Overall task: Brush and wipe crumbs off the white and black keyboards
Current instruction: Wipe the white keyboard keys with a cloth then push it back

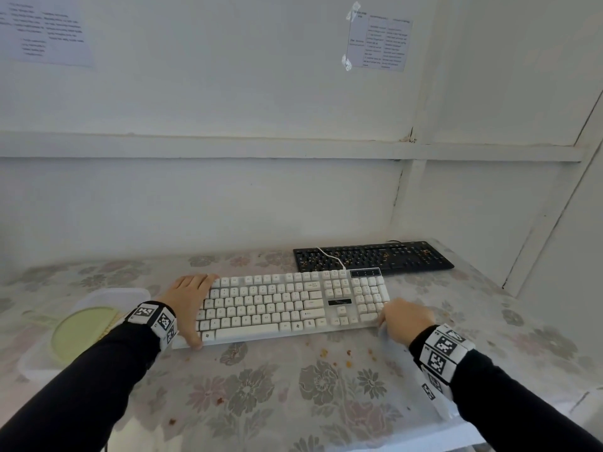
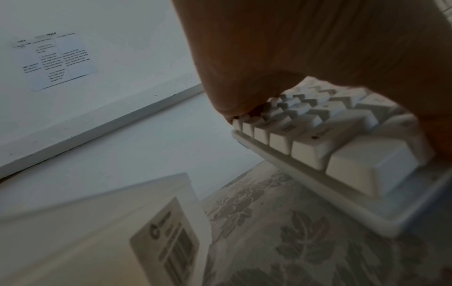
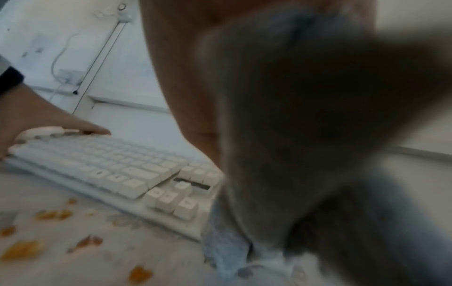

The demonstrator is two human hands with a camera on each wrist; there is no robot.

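White keyboard (image 1: 287,308): lies centre frame on the floral-clothed worktop (image 1: 261,396), keys looking clean from the head view. Left hand (image 1: 189,301): fingers spread over the keyboard's left end, thumb at the front edge, steadying it. Right hand (image 1: 408,321): at the lower right corner of the keyboard, grip curled around a pale wiping cloth (image 3: 234,249) that touches the worktop. Black keyboard (image 1: 372,257): upper right of centre, just behind the white one, orange crumbs visible among its keys; white cable (image 1: 331,256) draped across it. Crumbs (image 1: 349,353): scattered on the worktop before the white keyboard. White container (image 1: 98,324): lower left, holding a green round lid. Risk: wiping toward the front could push swept crumbs off the edge; dragging the cable could shift the black keyboard.
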